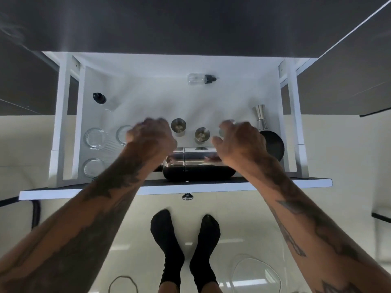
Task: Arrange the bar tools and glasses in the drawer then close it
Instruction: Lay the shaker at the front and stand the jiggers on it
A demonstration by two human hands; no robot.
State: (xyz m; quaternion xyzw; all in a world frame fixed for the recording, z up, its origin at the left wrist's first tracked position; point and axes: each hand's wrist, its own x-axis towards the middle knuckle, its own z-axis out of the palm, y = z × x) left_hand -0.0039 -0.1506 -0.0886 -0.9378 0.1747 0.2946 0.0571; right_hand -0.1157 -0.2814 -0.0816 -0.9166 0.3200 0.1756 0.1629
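Head view, looking down into an open white drawer pulled out under a dark counter.

Left hand in the middle of the frame, curled over a clear glass; fingers blurred, so cannot tell if gripping. Right hand to the right of it, fingers bent and spread, maybe around something small and clear; cannot tell.

Two more glasses at lower left, lined up in rows, likely to save room. Two steel cups standing between the hands. Shiny shaker lying flat along the front edge, probably so the drawer can shut. Jigger at right, above a dark round bowl. Dropper bottle lying down at top middle, another at upper left.

No labels or writing to read anywhere.
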